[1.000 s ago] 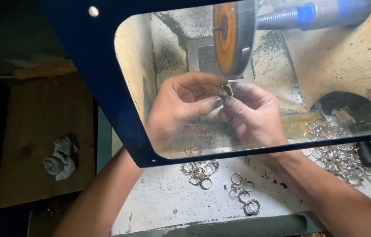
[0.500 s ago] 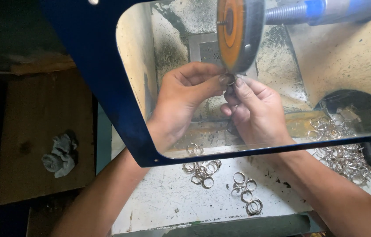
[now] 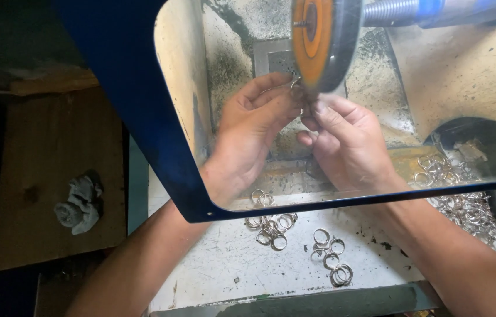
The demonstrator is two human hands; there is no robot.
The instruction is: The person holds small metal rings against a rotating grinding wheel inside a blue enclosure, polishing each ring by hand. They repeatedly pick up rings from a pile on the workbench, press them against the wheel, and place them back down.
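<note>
Behind a clear shield, I pinch one small metal ring between my left hand and right hand, against one spinning orange wheel, two ring clusters lying below.

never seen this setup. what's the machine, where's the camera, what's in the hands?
The view comes from a camera worn on the person's head, looking down through a clear shield with a dark blue frame. Behind it, a round orange-faced polishing wheel sits on a threaded metal shaft. The left hand and right hand together press a small silver metal ring up against the wheel's lower edge. Loose silver rings lie on the dusty white bench, with a bigger pile to the right. A crumpled grey rag lies at left.
</note>
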